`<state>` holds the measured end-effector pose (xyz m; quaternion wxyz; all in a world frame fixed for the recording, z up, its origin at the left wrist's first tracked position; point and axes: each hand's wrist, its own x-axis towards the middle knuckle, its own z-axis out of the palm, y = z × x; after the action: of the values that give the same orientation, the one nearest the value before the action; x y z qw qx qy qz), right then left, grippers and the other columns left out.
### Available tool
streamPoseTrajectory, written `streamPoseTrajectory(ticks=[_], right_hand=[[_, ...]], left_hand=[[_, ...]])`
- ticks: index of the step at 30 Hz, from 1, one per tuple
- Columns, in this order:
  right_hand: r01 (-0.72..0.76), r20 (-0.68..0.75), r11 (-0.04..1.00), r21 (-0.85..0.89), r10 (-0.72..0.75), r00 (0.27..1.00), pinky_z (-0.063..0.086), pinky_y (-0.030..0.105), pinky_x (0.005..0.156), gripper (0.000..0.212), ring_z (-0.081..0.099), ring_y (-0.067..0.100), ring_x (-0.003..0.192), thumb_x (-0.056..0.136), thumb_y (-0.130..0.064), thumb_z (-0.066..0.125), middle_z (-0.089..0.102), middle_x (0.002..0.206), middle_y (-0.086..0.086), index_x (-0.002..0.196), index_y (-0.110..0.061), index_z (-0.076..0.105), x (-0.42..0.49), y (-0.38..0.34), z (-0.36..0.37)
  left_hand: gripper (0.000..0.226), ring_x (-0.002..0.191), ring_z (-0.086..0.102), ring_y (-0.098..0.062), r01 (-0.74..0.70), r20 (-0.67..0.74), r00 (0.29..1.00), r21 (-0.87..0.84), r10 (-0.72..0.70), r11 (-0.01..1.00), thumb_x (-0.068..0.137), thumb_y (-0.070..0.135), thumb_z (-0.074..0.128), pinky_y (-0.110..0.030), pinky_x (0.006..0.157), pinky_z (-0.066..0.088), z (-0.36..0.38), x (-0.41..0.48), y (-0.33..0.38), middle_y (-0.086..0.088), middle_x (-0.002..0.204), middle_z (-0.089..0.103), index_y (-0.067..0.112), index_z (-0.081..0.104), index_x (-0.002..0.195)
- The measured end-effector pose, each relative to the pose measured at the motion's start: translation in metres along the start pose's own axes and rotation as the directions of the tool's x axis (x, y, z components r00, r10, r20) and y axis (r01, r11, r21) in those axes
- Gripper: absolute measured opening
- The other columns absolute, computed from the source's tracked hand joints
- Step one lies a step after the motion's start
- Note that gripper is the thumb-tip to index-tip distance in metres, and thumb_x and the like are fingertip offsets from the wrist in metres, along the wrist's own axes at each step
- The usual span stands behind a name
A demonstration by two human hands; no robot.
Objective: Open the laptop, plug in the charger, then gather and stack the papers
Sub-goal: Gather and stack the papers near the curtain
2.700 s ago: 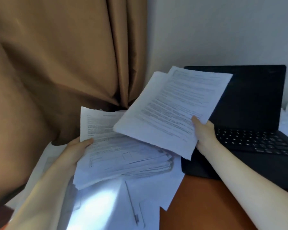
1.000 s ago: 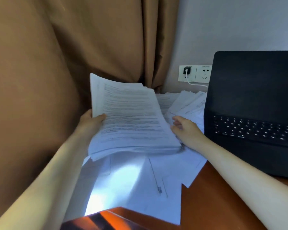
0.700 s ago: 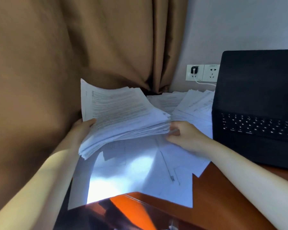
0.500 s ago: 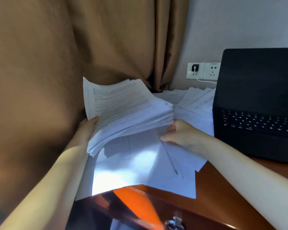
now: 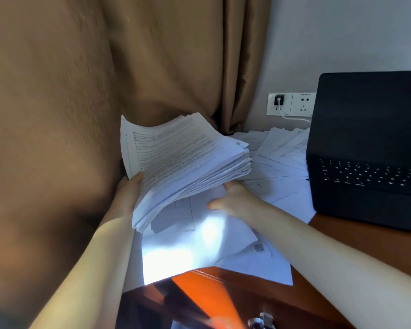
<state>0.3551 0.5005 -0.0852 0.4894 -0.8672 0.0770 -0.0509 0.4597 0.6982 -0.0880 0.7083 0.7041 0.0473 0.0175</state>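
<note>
Wooden desk (image 5: 271, 302); paper stack (image 5: 188, 162), print unreadable.

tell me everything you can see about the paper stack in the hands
The stack is thick, made of white printed sheets, its edges uneven and fanned at the right. It is held off the desk, tilted, with its far left corner curling up. The left hand grips its left edge, thumb on top. The right hand meets its near right corner from below, fingers hidden. Loose sheets lie under it.
</note>
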Motion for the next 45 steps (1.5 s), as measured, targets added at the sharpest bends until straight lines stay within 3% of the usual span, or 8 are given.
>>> streamPoseTrajectory(ticks=[5, 11, 21, 25, 32, 38, 42, 45], right_hand=[[0.028, -0.200, 0.969, 0.245, 0.022, 0.980, 0.048, 0.027, 0.080, 0.022, 0.061, 0.019, 0.096, 0.086, -0.003, 0.061, 0.066, 0.099, 0.001, 0.101, -0.019, 0.064, 0.008, 0.010, -0.015], [0.015, -0.498, 0.944, 0.329, 0.160, 0.852, 0.048, 0.032, 0.073, 0.012, 0.061, 0.026, 0.083, 0.092, -0.006, 0.053, 0.064, 0.085, 0.006, 0.090, -0.012, 0.063, 0.014, 0.027, -0.088], [0.303, -0.791, 0.827, 0.473, 0.247, 0.560, 0.047, 0.028, 0.087, 0.018, 0.055, 0.016, 0.096, 0.094, -0.002, 0.049, 0.059, 0.103, 0.004, 0.110, -0.004, 0.058, 0.006, 0.062, -0.149], [0.326, -0.721, 0.734, 0.596, 0.309, 0.621, 0.048, 0.018, 0.073, 0.014, 0.057, 0.012, 0.087, 0.094, -0.002, 0.051, 0.058, 0.088, -0.005, 0.102, -0.010, 0.058, 0.006, 0.060, -0.149], [0.206, -0.464, 0.617, 0.759, 0.291, 0.837, 0.052, 0.038, 0.086, 0.020, 0.063, 0.025, 0.095, 0.094, -0.001, 0.052, 0.066, 0.101, 0.008, 0.110, -0.009, 0.061, -0.003, 0.046, -0.133], [0.082, -0.262, 0.863, 0.499, 0.060, 0.963, 0.052, 0.028, 0.080, 0.027, 0.063, 0.017, 0.096, 0.094, -0.004, 0.053, 0.066, 0.104, -0.002, 0.116, -0.018, 0.058, -0.015, 0.041, -0.105], [0.141, -0.268, 0.946, 0.292, -0.060, 0.962, 0.049, 0.019, 0.080, 0.033, 0.060, 0.009, 0.098, 0.094, -0.005, 0.052, 0.063, 0.110, -0.006, 0.119, -0.027, 0.052, -0.014, 0.043, -0.077], [0.209, -0.302, 0.968, 0.140, -0.159, 0.940, 0.044, 0.003, 0.066, 0.040, 0.056, -0.002, 0.089, 0.094, -0.002, 0.048, 0.059, 0.110, -0.010, 0.128, -0.023, 0.049, -0.011, 0.042, -0.065]], left_hand=[[0.044, 0.121, 0.051, -0.025, -0.033, 0.001, 0.999, 0.023, 0.033, 0.999, 0.097, 0.017, 0.049, -0.023, 0.088, 0.036, 0.004, 0.001, 0.002, -0.011, 0.134, 0.053, 0.005, 0.042, 0.139], [0.042, 0.123, 0.050, -0.027, -0.061, -0.014, 0.998, 0.036, 0.062, 0.997, 0.096, 0.011, 0.050, -0.025, 0.091, 0.036, 0.013, -0.002, 0.002, -0.012, 0.136, 0.052, 0.004, 0.045, 0.138], [0.036, 0.107, 0.052, -0.023, -0.233, 0.138, 0.969, 0.227, 0.206, 0.945, 0.097, 0.005, 0.045, -0.022, 0.085, 0.034, 0.065, -0.031, 0.004, -0.011, 0.128, 0.054, 0.001, 0.049, 0.133], [0.030, 0.096, 0.051, -0.015, -0.333, 0.222, 0.936, 0.315, 0.272, 0.889, 0.097, 0.007, 0.046, -0.024, 0.082, 0.036, 0.071, -0.040, 0.002, -0.005, 0.115, 0.059, 0.005, 0.054, 0.126], [0.016, 0.080, 0.061, -0.013, -0.305, 0.235, 0.941, 0.273, 0.244, 0.912, 0.096, 0.007, 0.048, -0.019, 0.063, 0.043, 0.066, -0.041, -0.002, -0.005, 0.101, 0.063, 0.015, 0.056, 0.106], [0.019, 0.077, 0.058, -0.027, -0.145, 0.182, 0.977, 0.206, 0.108, 0.968, 0.095, 0.006, 0.046, -0.029, 0.067, 0.041, 0.070, -0.039, 0.004, -0.017, 0.094, 0.063, 0.005, 0.064, 0.100], [0.044, 0.128, 0.045, -0.031, -0.005, 0.159, 0.987, 0.223, -0.032, 0.975, 0.101, 0.029, 0.038, -0.024, 0.080, 0.030, 0.073, -0.035, 0.016, -0.018, 0.139, 0.047, 0.002, 0.045, 0.135], [0.015, 0.089, 0.068, -0.010, -0.082, 0.339, 0.941, 0.270, -0.015, 0.959, 0.097, 0.015, 0.047, -0.014, 0.064, 0.046, 0.071, -0.037, 0.016, -0.003, 0.101, 0.069, 0.013, 0.061, 0.102]])
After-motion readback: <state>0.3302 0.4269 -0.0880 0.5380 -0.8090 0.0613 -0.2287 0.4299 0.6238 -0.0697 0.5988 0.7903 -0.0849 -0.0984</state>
